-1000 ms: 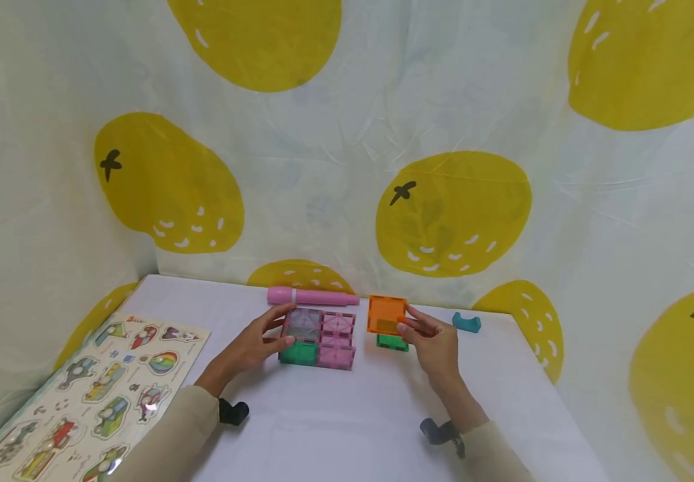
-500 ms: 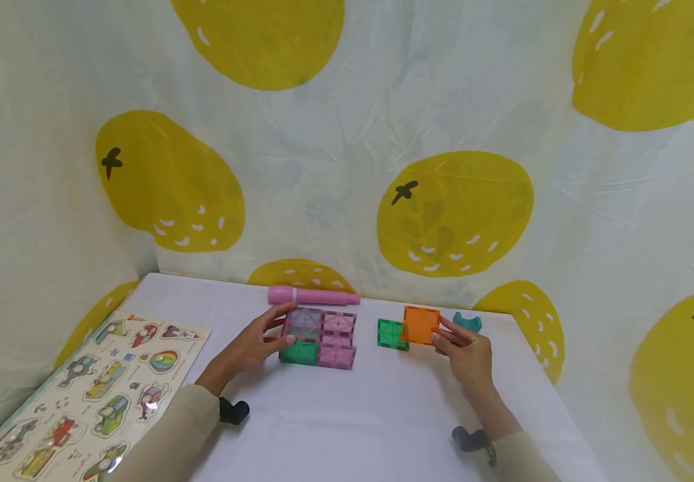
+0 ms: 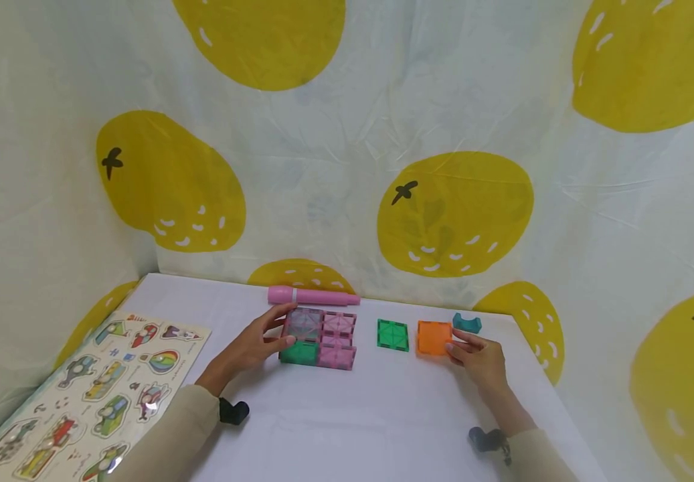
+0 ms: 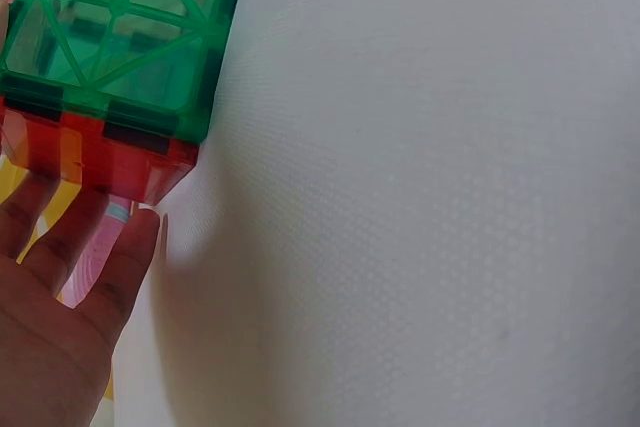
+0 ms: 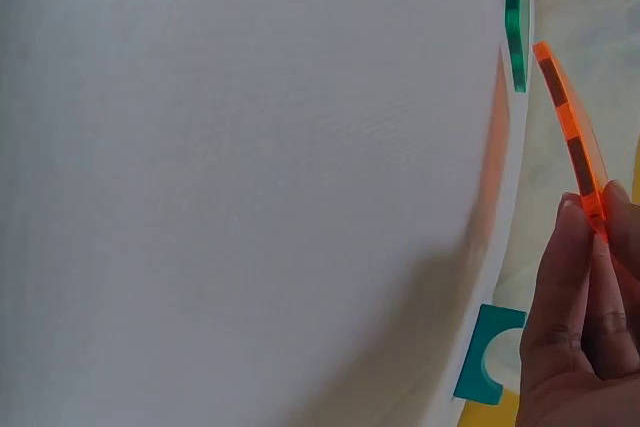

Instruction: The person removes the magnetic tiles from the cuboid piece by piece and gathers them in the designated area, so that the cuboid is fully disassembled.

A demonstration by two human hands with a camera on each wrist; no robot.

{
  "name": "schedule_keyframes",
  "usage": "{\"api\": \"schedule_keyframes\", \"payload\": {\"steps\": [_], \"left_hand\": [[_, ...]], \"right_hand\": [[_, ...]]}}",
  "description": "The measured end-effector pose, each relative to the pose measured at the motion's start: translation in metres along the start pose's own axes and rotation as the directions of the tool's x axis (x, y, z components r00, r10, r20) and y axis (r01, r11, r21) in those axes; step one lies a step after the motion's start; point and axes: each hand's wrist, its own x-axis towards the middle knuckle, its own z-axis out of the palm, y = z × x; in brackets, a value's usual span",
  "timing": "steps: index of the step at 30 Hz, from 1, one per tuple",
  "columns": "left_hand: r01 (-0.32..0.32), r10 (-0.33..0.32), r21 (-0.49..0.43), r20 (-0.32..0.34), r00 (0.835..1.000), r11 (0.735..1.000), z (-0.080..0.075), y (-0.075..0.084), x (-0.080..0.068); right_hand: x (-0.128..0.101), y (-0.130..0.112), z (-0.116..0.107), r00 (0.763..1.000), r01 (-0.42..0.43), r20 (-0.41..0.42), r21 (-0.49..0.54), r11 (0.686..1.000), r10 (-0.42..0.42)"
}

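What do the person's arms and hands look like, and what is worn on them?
Both arms wear long beige sleeves, the left sleeve and the right sleeve. A small dark device sits at each wrist. The left hand and the right hand are bare, without gloves; no rings are visible.

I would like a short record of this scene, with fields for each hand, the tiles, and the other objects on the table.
left hand: left hand rests on the tile block, fingers at its left edge
right hand: right hand holds the orange tile by its right edge
loose tile: green tile lies flat, apart from the orange one
behind: pink pen; teal piece
left side: puzzle board
surface: white table
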Motion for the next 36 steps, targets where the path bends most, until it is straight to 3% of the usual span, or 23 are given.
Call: {"api": "schedule_keyframes", "payload": {"steps": [11, 21, 30, 36], "left_hand": [[0.004, -0.004, -0.020, 0.012, 1.000, 1.000, 0.000, 0.003, -0.001], [0.005, -0.005, -0.011, 0.006, 1.000, 1.000, 0.002, 0.002, 0.000], [0.009, -0.009, -0.008, 0.004, 1.000, 1.000, 0.002, 0.001, 0.001], [0.006, -0.006, -0.010, 0.008, 1.000, 1.000, -0.001, 0.003, -0.002]], "right_hand": [[0.009, 0.007, -0.006, 0.993, -0.116, -0.010, -0.116, 0.986, 0.115], [0.016, 0.007, -0.005, 0.981, -0.193, -0.033, -0.226, 0.955, 0.191], [0.009, -0.003, -0.010, 0.991, -0.131, -0.045, -0.358, 0.924, 0.124], [-0.007, -0.026, 0.005, 0.998, 0.051, -0.017, -0.368, 0.929, -0.062]]}}
